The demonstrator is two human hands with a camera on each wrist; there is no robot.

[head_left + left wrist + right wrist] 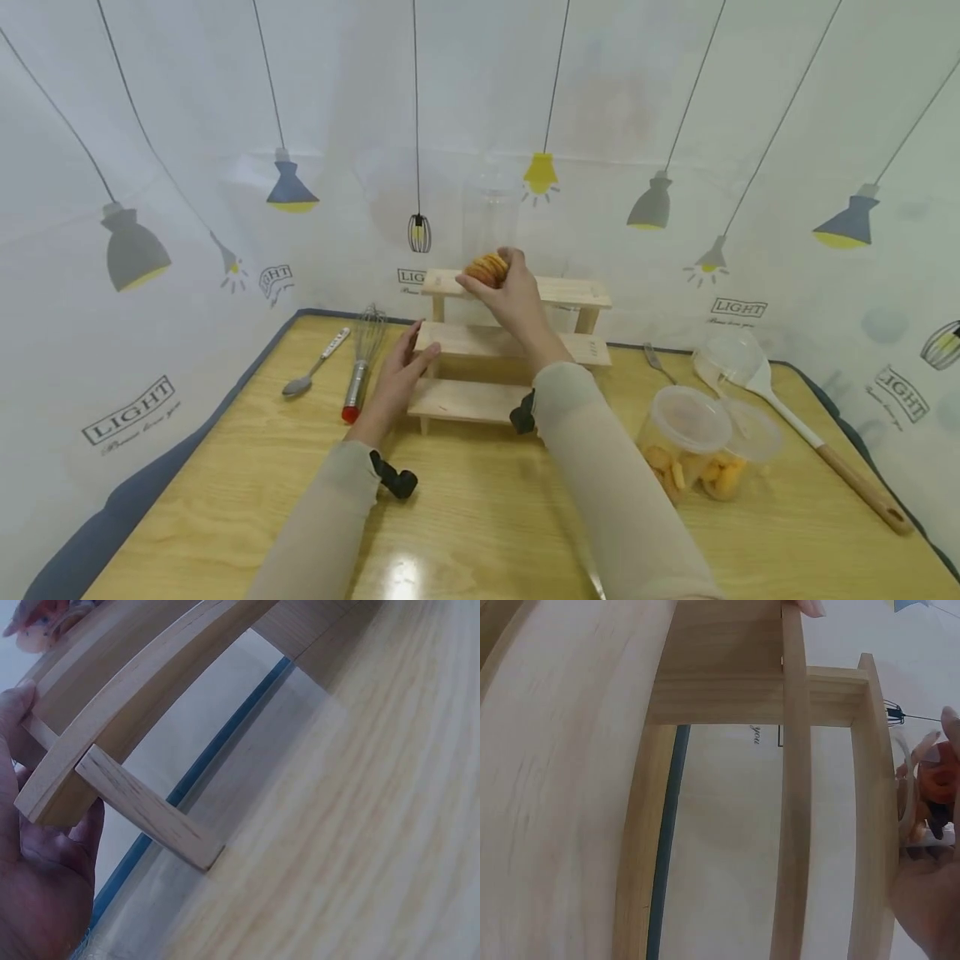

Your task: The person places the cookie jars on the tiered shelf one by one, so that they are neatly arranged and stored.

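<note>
A three-tier wooden shelf stand (480, 400) stands at the back of the table. My left hand (397, 375) holds the left end of its middle tier. In the left wrist view, the thumb of that hand (45, 892) lies along the wood and fingers show beneath it. At the top tier, my right hand (517, 296) grips the lower part of what looks like a tall clear jar (489, 212) with orange pieces (487, 269) at its bottom. The right wrist view shows this hand (926, 896) at the frame's edge, partly cut off, around the orange contents.
Left of the stand lie a whisk (360, 367) and a spoon (318, 367). To the right are two clear tubs (690, 417) with orange snacks, a fork (656, 360), a clear container (723, 358) and a white-headed spoon with a wooden handle (862, 483). A printed curtain (337, 100) hangs behind.
</note>
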